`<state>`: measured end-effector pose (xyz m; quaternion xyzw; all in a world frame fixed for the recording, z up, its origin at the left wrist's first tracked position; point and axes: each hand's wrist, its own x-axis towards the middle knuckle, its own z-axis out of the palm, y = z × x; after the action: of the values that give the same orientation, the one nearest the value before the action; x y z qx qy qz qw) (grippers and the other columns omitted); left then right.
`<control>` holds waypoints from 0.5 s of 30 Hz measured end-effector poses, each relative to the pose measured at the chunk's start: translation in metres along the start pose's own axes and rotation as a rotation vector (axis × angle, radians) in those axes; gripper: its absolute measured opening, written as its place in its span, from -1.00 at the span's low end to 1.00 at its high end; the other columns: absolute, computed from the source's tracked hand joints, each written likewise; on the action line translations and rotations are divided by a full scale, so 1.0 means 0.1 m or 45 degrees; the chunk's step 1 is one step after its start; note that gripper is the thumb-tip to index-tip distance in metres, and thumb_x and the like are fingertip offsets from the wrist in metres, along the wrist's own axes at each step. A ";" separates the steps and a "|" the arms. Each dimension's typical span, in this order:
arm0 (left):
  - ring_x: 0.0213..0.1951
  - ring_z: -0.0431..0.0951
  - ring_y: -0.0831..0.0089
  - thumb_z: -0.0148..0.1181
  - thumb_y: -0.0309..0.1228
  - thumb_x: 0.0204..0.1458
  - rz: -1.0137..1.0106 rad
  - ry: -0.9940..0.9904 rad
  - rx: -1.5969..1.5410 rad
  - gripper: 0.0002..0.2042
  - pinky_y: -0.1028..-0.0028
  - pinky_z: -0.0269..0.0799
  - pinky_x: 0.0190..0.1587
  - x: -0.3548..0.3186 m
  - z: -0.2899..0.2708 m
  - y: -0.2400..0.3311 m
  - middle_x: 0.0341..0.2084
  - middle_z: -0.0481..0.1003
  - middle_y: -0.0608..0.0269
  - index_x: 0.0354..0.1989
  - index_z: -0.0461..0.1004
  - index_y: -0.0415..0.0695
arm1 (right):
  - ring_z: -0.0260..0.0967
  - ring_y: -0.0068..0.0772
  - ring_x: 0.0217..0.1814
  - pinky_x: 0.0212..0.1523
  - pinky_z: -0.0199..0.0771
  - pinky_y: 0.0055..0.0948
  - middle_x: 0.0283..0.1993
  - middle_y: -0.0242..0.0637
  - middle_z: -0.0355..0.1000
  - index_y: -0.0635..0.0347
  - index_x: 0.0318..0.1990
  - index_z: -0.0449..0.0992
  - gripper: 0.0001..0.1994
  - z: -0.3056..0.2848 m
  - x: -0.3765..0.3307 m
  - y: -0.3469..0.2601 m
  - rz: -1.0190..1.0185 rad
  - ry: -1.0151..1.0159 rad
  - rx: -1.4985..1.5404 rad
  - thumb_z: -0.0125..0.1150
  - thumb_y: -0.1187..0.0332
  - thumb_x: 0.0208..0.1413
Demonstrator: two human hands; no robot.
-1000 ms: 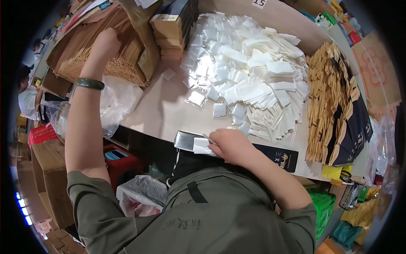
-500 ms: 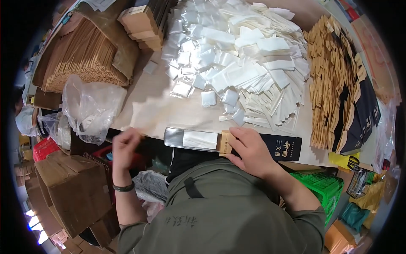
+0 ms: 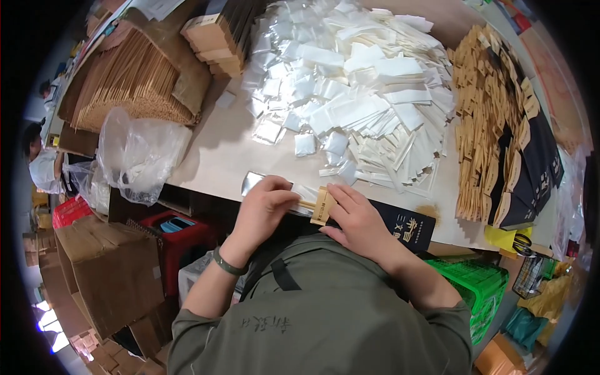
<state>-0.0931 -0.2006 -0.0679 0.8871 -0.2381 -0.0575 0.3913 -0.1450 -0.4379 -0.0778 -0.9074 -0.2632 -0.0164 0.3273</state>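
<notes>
My left hand (image 3: 267,203) pinches a thin tan stick (image 3: 306,204) at the mouth of a long flat black sleeve (image 3: 412,230). A tan band (image 3: 322,205) runs across the sleeve's left end. My right hand (image 3: 359,219) grips the sleeve just behind that band, fingers on top and thumb along the near edge. Out of the sleeve's left end reaches a white paper packet (image 3: 304,191), partly behind my left hand. Beyond it shows a shiny silver end (image 3: 251,180); my left hand hides the part between.
Loose white packets (image 3: 362,94) are heaped across the table's back. Black and tan sleeves (image 3: 494,131) stand in rows at right. Left are a carton of tan strips (image 3: 128,94) and a clear plastic bag (image 3: 134,153). A green crate (image 3: 478,290) and red stool (image 3: 178,234) are below.
My left hand has moved right, from beside the table edge to the sleeve's mouth, where a tan stick now shows. The sleeve has tilted slightly, its right end lower. My right hand still grips it.
</notes>
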 end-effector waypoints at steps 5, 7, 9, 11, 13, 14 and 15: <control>-0.25 0.57 0.32 0.36 -0.54 -0.07 -0.434 0.373 -0.046 -0.83 0.41 0.53 -0.22 -0.09 0.03 -0.10 -0.24 0.50 0.19 -0.27 0.60 -0.19 | 0.21 0.10 0.31 0.27 0.31 -0.12 0.25 0.07 0.27 0.28 -0.20 0.46 -0.60 0.04 -0.04 -0.04 0.091 0.036 -0.054 0.48 0.30 -0.16; -0.25 0.57 0.38 0.32 -0.64 -0.05 -0.274 0.378 0.410 -0.79 0.49 0.54 -0.21 -0.04 0.04 -0.01 -0.20 0.47 0.16 -0.20 0.57 -0.21 | 0.20 0.11 0.32 0.27 0.30 -0.12 0.25 0.08 0.26 0.27 -0.21 0.45 -0.61 0.06 -0.04 -0.05 0.061 0.041 -0.057 0.48 0.30 -0.16; -0.27 0.58 0.40 0.32 -0.64 -0.05 -0.277 0.357 0.205 -0.79 0.48 0.53 -0.22 -0.09 0.01 -0.03 -0.18 0.47 0.17 -0.21 0.55 -0.21 | 0.19 0.11 0.32 0.28 0.29 -0.12 0.26 0.09 0.25 0.27 -0.21 0.45 -0.61 0.06 -0.03 -0.06 0.100 0.023 -0.030 0.47 0.30 -0.15; -0.30 0.58 0.42 0.32 -0.64 -0.06 -0.280 0.322 -0.005 -0.79 0.48 0.53 -0.24 -0.15 -0.05 -0.11 -0.17 0.46 0.17 -0.22 0.54 -0.20 | 0.19 0.11 0.32 0.28 0.29 -0.11 0.25 0.08 0.25 0.26 -0.15 0.45 -0.59 0.08 -0.04 -0.06 0.113 0.029 -0.039 0.46 0.29 -0.14; -0.36 0.58 0.43 0.31 -0.63 -0.04 -0.163 0.084 -0.038 -0.82 0.48 0.52 -0.25 -0.22 -0.12 -0.25 -0.12 0.44 0.15 -0.25 0.52 -0.20 | 0.19 0.11 0.31 0.27 0.28 -0.10 0.25 0.07 0.25 0.25 -0.08 0.46 -0.56 0.08 -0.03 -0.08 0.120 0.028 -0.045 0.45 0.29 -0.12; -0.31 0.53 0.31 0.34 -0.53 -0.03 -0.185 0.090 -0.120 -0.85 0.43 0.48 -0.28 -0.21 -0.15 -0.29 -0.19 0.46 0.12 -0.28 0.53 -0.20 | 0.20 0.12 0.30 0.27 0.28 -0.10 0.25 0.07 0.25 0.21 0.00 0.45 -0.51 0.08 0.00 -0.11 0.110 0.012 -0.110 0.44 0.28 -0.11; -0.31 0.53 0.31 0.34 -0.53 -0.03 -0.189 0.094 -0.123 -0.85 0.43 0.48 -0.28 -0.17 -0.13 -0.32 -0.19 0.46 0.12 -0.28 0.53 -0.20 | 0.20 0.12 0.30 0.27 0.28 -0.09 0.25 0.06 0.25 0.18 0.08 0.44 -0.46 0.07 0.02 -0.13 0.100 -0.005 -0.175 0.43 0.27 -0.09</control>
<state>-0.0925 -0.1654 -0.0841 0.8840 -0.1541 -0.0649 0.4366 -0.1504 -0.4242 -0.0753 -0.9373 -0.2263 -0.0197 0.2642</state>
